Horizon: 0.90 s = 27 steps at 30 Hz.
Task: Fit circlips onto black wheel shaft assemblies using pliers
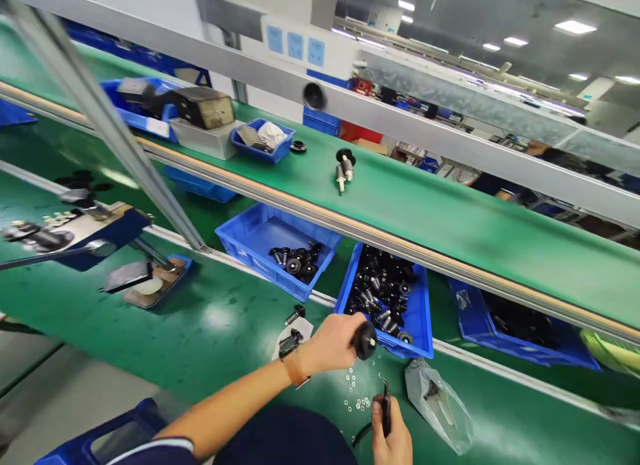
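My left hand [336,345] is closed round a black part with a round disc end [365,340], and the rest of that part is hidden in my fingers. Lower down, my right hand [393,433] grips a dark hand tool [386,408] with a thin bent tip; its exact kind does not show. Several small white rings [363,404] lie on the green bench between and below the hands. Just beyond my left hand, a blue bin [429,312] holds many black parts with metal shafts. Two similar parts lie by my left wrist, one on a pale scrap [306,326].
Another blue bin [240,242] with fewer black parts stands to the left. A clear plastic bag [443,405] rests at the right. Above runs a green shelf [425,212] with a few parts on it. A lever fixture [107,232] stands far left.
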Motion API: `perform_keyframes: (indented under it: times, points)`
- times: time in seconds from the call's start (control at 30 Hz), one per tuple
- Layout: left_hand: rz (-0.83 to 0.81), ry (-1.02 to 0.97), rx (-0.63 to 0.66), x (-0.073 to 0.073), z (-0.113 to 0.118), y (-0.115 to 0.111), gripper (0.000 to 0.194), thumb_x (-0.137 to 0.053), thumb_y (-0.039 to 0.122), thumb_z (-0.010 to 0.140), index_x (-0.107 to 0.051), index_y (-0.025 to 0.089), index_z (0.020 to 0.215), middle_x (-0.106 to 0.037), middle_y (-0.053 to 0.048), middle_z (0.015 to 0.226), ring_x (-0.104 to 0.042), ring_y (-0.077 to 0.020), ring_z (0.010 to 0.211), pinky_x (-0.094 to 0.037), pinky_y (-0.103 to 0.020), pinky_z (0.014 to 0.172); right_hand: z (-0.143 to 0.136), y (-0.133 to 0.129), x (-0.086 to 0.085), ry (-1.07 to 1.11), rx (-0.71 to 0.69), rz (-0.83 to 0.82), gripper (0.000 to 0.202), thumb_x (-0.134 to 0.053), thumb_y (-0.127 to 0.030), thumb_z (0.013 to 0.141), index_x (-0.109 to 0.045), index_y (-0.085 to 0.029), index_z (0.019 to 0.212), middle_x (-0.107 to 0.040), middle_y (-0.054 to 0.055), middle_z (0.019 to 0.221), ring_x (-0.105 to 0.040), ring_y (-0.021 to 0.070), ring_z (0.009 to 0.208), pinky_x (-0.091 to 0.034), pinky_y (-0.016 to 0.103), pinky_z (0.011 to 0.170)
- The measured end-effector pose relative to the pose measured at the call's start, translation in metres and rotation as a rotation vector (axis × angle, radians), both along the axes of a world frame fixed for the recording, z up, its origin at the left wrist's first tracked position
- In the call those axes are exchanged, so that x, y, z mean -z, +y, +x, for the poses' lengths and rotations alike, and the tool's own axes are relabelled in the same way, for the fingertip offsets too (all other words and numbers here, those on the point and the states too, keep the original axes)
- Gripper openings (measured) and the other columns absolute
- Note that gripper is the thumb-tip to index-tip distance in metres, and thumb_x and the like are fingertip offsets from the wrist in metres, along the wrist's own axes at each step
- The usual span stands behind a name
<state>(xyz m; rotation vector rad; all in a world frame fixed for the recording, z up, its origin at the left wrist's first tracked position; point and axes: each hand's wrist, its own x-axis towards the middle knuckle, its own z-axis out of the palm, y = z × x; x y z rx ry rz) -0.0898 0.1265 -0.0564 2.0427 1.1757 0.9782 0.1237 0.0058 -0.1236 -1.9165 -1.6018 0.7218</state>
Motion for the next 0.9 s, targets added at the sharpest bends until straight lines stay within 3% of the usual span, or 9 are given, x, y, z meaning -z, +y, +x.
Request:
perform_keyframes:
  times: [0.07, 0.17, 0.37, 0.6, 0.9]
  points:
    - [-0.26, -0.308, -0.104, 0.011, 0.001, -0.015, 0.011, -0.062, 0.012, 0.083, -0.058, 0.02, 0.09, -0.061, 0.001, 0.073, -0.051, -0.0146, 0.064, -0.039, -0.026, 0.06, -0.001, 0.01, -0.013, 0.013, -0.063, 0.029, 0.041, -0.042, -0.064, 0.099, -0.063, -0.029, 0.091, -0.072, 0.005, 0.083, -0.07, 0.0269, 0.075, -0.055, 0.036, 0.07]
    - [-0.461, -0.589, -0.144, 0.023, 0.005, -0.037, 0.008, -0.064, 0.022, 0.088, -0.061, 0.018, 0.095, -0.064, -0.002, 0.087, -0.056, -0.0172, 0.08, -0.046, -0.027, 0.075, -0.002, 0.025, -0.035, 0.003, -0.176, 0.057, 0.035, -0.043, -0.055, 0.103, -0.06, -0.026, 0.092, -0.065, 0.001, 0.074, -0.063, 0.0202, 0.064, -0.048, 0.03, 0.063]
    - [-0.562, -0.713, -0.191, 0.025, 0.008, -0.058, 0.02, -0.07, 0.034, 0.089, -0.068, 0.017, 0.099, -0.07, -0.007, 0.096, -0.06, -0.0221, 0.091, -0.05, -0.032, 0.088, -0.01, 0.045, -0.077, -0.122, -0.407, 0.169, 0.022, -0.044, -0.039, 0.105, -0.055, -0.024, 0.094, -0.062, 0.002, 0.079, -0.059, 0.0191, 0.068, -0.046, 0.03, 0.063]
    - [-0.497, -0.689, -0.235, 0.018, 0.003, -0.062, 0.016, -0.073, 0.02, 0.082, -0.072, 0.017, 0.098, -0.074, -0.007, 0.095, -0.066, -0.0218, 0.088, -0.052, -0.03, 0.086, -0.018, 0.045, -0.105, -0.287, -0.515, 0.22, 0.008, -0.048, -0.02, 0.098, -0.054, -0.024, 0.102, -0.062, 0.004, 0.086, -0.061, 0.021, 0.076, -0.045, 0.031, 0.064]
    - [-0.259, -0.64, -0.352, 0.032, 0.01, -0.073, 0.011, -0.065, 0.014, 0.081, -0.065, 0.018, 0.091, -0.067, -0.002, 0.084, -0.064, -0.0179, 0.078, -0.055, -0.028, 0.076, -0.029, 0.035, -0.113, -0.386, -0.525, 0.174, 0.013, -0.048, -0.014, 0.09, -0.05, -0.023, 0.099, -0.06, 0.002, 0.085, -0.058, 0.0198, 0.074, -0.039, 0.028, 0.063]
